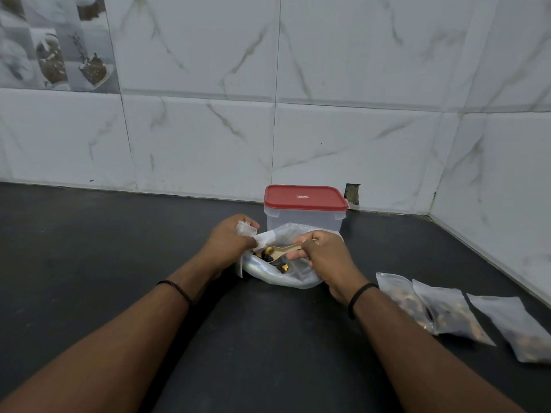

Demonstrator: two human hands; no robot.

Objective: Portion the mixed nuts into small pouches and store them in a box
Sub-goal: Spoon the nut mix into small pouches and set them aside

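Note:
A large clear plastic bag (277,275) of mixed nuts lies on the dark counter in front of me. My right hand (323,257) grips a small wooden spoon (281,251) loaded with nuts (268,254) over the bag's mouth. My left hand (229,239) pinches a small clear pouch (249,231) at the bag's left edge, next to the spoon's tip. Behind the bag stands a clear plastic box (304,219) with a red lid (305,198) on it. Three filled pouches (447,311) lie side by side at the right.
The dark counter (104,248) meets white marble-look wall tiles at the back and on the right, forming a corner. A small hole in the wall (352,193) sits just right of the box.

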